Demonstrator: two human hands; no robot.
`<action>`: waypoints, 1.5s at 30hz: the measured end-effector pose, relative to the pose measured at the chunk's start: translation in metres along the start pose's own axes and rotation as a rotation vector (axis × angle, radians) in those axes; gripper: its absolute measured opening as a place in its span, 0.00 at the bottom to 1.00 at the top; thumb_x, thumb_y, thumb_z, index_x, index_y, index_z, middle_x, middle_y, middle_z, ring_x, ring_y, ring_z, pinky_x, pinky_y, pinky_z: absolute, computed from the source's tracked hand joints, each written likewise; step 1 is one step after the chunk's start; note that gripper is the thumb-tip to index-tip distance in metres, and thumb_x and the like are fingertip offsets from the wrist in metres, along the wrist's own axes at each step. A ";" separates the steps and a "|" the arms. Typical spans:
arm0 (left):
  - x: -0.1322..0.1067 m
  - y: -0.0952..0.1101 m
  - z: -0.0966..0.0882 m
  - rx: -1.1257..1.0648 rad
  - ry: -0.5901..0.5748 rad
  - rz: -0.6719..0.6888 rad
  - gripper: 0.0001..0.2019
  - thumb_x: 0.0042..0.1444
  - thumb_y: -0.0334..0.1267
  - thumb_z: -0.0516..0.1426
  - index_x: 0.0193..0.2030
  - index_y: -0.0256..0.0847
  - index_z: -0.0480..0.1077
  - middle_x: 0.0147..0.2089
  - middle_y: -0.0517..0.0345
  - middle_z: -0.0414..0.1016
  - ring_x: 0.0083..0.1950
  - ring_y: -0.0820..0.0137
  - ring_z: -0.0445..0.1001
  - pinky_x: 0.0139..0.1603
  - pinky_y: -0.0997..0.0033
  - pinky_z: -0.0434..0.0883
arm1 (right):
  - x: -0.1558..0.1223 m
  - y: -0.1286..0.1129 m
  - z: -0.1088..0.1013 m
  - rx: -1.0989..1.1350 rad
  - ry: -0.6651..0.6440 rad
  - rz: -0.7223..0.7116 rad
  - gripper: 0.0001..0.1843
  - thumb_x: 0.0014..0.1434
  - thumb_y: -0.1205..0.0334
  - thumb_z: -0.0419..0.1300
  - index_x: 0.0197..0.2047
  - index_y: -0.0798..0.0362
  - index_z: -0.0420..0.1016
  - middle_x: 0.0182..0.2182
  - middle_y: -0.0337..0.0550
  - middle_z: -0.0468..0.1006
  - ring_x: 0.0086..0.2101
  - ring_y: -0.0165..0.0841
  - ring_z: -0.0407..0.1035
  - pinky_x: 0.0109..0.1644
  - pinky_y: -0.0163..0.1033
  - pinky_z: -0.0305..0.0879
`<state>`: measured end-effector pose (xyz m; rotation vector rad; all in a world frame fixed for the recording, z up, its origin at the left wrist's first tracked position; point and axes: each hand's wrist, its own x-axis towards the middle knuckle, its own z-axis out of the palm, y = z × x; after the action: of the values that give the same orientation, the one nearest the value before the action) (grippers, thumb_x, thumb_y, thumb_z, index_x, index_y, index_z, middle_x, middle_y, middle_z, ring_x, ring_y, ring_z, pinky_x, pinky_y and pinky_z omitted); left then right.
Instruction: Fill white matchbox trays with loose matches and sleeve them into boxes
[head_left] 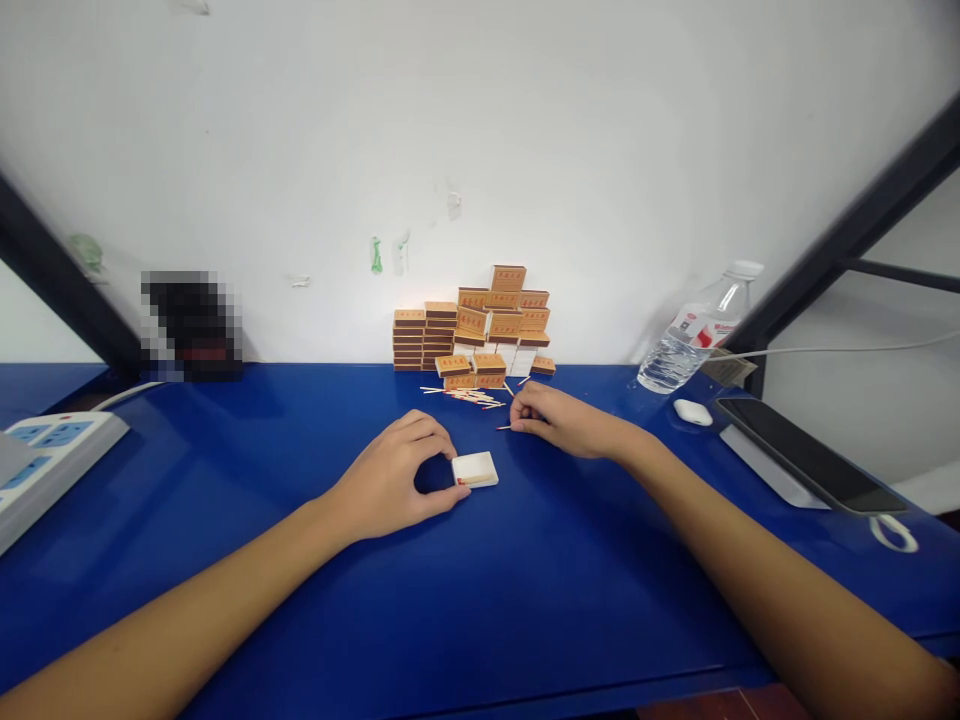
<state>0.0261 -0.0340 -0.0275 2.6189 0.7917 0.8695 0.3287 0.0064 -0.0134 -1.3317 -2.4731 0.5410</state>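
Stacked matchboxes (487, 322) bear unreadable print; left hand (390, 482) grips white tray (475, 468), right hand (561, 421) pinches matchstick (503, 428).

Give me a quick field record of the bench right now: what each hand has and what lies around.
left hand: thumb and fingers pinch the white matchbox tray, which lies flat on the blue table
right hand: fingertips pinch a match just above the table
loose matches: scattered just beyond the hands, in front of the stack
matchbox stack: uneven piles against the wall
right side: water bottle, earbud case, phone
left side: power strip
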 end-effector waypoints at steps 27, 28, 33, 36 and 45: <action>-0.001 -0.003 0.003 0.054 0.049 -0.017 0.12 0.60 0.44 0.67 0.45 0.41 0.76 0.46 0.52 0.79 0.51 0.58 0.74 0.55 0.53 0.74 | 0.013 -0.005 0.013 -0.071 0.143 0.024 0.08 0.69 0.61 0.56 0.36 0.52 0.71 0.38 0.48 0.73 0.41 0.41 0.67 0.48 0.45 0.64; -0.001 -0.004 0.003 0.059 0.051 -0.020 0.12 0.61 0.44 0.67 0.45 0.41 0.76 0.46 0.52 0.79 0.51 0.58 0.74 0.55 0.54 0.74 | 0.009 -0.009 0.010 -0.070 0.137 0.014 0.08 0.70 0.61 0.56 0.36 0.52 0.70 0.38 0.48 0.73 0.41 0.41 0.67 0.48 0.45 0.64; -0.001 -0.004 0.003 0.076 0.060 -0.036 0.11 0.61 0.45 0.67 0.45 0.41 0.76 0.45 0.52 0.79 0.50 0.58 0.74 0.54 0.53 0.74 | -0.012 -0.040 0.001 -0.019 0.110 -0.041 0.09 0.73 0.58 0.54 0.40 0.51 0.70 0.41 0.47 0.72 0.42 0.39 0.67 0.48 0.43 0.64; 0.000 -0.003 0.003 0.061 0.057 -0.024 0.11 0.60 0.43 0.68 0.44 0.41 0.76 0.45 0.52 0.79 0.49 0.59 0.74 0.53 0.53 0.75 | -0.019 -0.063 0.006 -0.010 0.059 -0.083 0.09 0.74 0.58 0.54 0.42 0.51 0.70 0.43 0.46 0.72 0.44 0.38 0.67 0.49 0.43 0.64; 0.000 0.001 0.001 0.054 0.049 -0.009 0.11 0.60 0.43 0.68 0.45 0.41 0.76 0.45 0.52 0.79 0.49 0.59 0.74 0.53 0.54 0.75 | -0.020 -0.071 0.020 -0.015 -0.013 -0.107 0.05 0.73 0.62 0.57 0.46 0.51 0.74 0.44 0.44 0.72 0.43 0.35 0.68 0.47 0.41 0.65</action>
<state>0.0275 -0.0344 -0.0282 2.6475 0.8501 0.9251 0.2792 -0.0504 -0.0005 -1.1959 -2.5460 0.5081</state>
